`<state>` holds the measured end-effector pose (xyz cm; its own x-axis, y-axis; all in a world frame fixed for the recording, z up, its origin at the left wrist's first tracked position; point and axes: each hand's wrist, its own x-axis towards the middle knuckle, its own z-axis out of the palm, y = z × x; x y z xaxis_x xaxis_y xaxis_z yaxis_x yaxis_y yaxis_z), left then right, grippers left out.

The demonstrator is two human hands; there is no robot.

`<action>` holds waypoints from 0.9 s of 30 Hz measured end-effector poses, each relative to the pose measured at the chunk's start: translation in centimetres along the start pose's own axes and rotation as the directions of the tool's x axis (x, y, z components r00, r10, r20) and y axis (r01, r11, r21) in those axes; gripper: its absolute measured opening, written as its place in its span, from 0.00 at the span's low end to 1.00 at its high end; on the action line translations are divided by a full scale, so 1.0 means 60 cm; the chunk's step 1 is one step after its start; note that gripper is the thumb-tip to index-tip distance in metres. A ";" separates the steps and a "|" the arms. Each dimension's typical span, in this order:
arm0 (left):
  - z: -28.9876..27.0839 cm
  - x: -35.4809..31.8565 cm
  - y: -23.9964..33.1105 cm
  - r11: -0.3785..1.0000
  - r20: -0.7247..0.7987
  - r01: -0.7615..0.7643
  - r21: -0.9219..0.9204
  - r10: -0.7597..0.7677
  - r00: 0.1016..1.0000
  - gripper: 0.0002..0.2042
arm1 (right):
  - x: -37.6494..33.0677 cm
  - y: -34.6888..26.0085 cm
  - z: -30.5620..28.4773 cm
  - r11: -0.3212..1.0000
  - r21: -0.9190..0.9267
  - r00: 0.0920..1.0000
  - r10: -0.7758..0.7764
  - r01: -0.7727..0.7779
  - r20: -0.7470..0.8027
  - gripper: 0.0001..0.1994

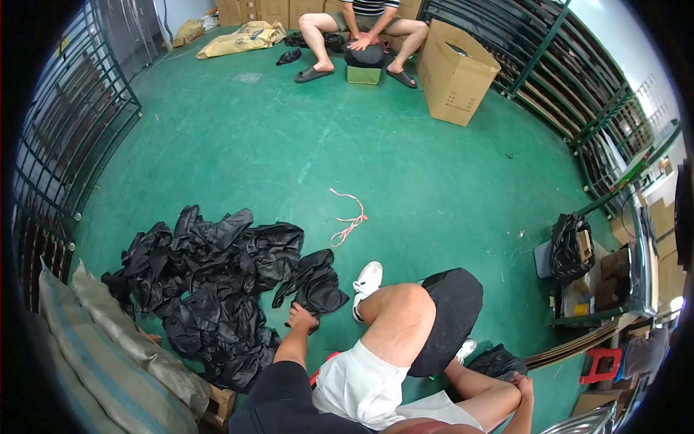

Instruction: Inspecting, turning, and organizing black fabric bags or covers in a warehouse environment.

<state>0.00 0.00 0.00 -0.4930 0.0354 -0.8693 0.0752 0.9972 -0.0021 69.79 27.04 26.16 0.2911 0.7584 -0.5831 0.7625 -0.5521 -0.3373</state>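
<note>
The person's bent bare knee (401, 311) rises closest, and beside it the left hand (301, 318) is clamped on a black garment (314, 283) lying on the green floor (405, 173) at the edge of the black garment pile (210, 289), while the right hand (522, 383) rests near a black bundle (495, 360), its grip impossible to tell.

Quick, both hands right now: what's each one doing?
Left hand: closed on a black fabric piece beside the black pile.
Right hand: low by a black bundle; grip cannot be told.

glossy black plastic bags (217, 282) on smooth green floor (405, 166).
</note>
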 end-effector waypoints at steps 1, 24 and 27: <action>0.027 0.009 -0.007 1.000 -0.102 0.014 0.027 -0.012 0.995 0.43 | -0.014 0.008 -0.006 0.999 0.039 1.000 0.009 -0.008 -0.014 0.17; -0.048 0.076 -0.062 0.896 -0.487 -0.424 0.135 0.432 0.759 0.14 | 0.047 -0.086 0.112 0.937 0.289 0.976 -0.215 0.195 0.040 0.12; -0.120 0.013 -0.013 0.821 -0.538 -0.566 0.075 0.511 0.670 0.15 | 0.064 -0.078 0.114 0.960 0.153 0.967 -0.247 0.235 0.059 0.12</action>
<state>-6.70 -0.27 2.88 -0.7586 0.5688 -0.3178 0.4057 0.7940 0.4528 63.39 30.19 20.47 0.0597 0.8495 -0.5242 0.7119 -0.4043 -0.5742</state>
